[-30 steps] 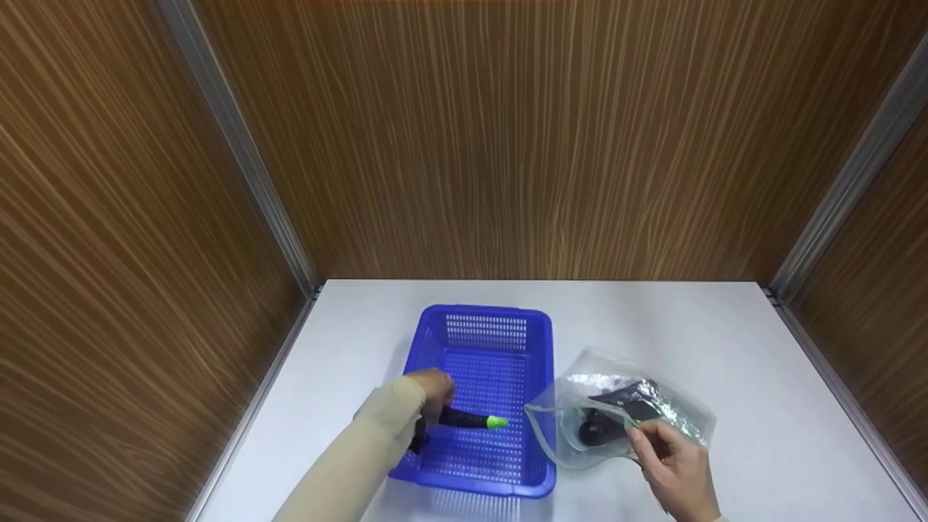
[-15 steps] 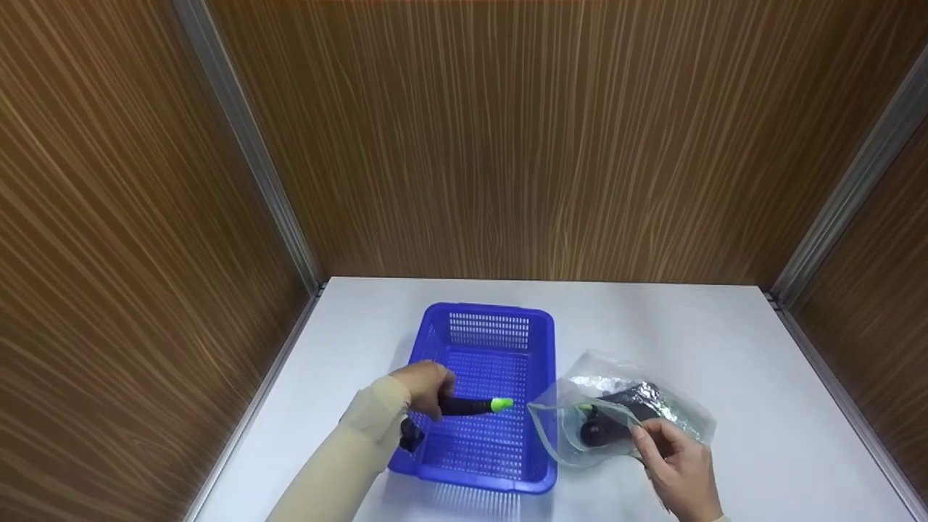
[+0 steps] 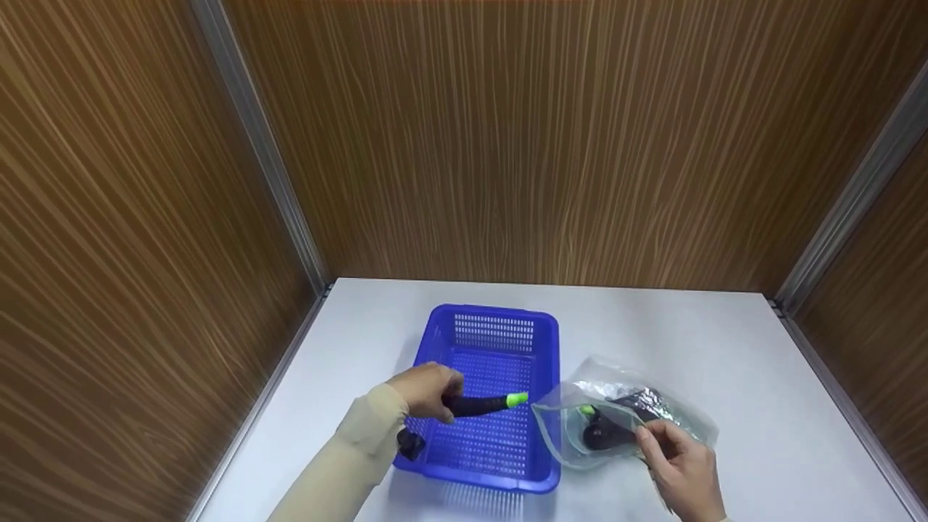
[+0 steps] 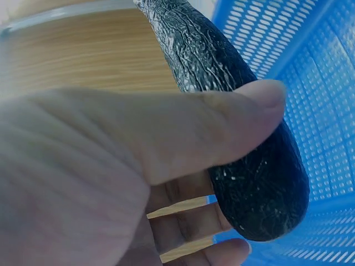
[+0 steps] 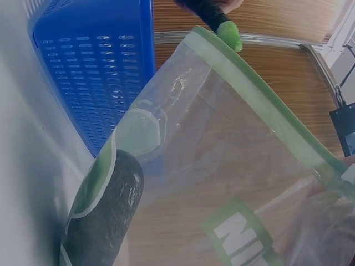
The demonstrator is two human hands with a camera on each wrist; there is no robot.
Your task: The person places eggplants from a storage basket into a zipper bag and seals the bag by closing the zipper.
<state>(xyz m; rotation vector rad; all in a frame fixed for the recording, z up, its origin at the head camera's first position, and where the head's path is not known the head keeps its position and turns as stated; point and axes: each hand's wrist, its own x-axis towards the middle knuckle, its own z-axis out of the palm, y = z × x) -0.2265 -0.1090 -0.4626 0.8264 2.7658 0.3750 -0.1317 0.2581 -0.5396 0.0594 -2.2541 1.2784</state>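
My left hand (image 3: 428, 388) grips a dark, wrinkled eggplant-like object (image 3: 478, 405) with a bright green tip (image 3: 517, 399), holding it level above the blue mesh basket (image 3: 496, 313). The tip points right, close to the mouth of a clear zip bag (image 3: 638, 395) with a green rim. My right hand (image 3: 678, 464) pinches that bag's near edge on the table. Another dark object (image 3: 600, 435) lies inside the bag. In the left wrist view my thumb (image 4: 222, 122) presses across the dark object (image 4: 244, 183). The right wrist view shows the bag (image 5: 222, 166), the object inside it (image 5: 105, 221) and the green tip (image 5: 229, 34) at the rim.
The white table (image 3: 725, 333) is boxed in by wooden walls at the back and on both sides. The basket stands left of centre, and a small black thing (image 3: 409, 444) sits by its near-left corner. Beige sleeves cover my arms.
My left hand has lifted the dark object out of the basket and carried it right, so its green tip is now near the bag's mouth. My right hand still holds the bag.
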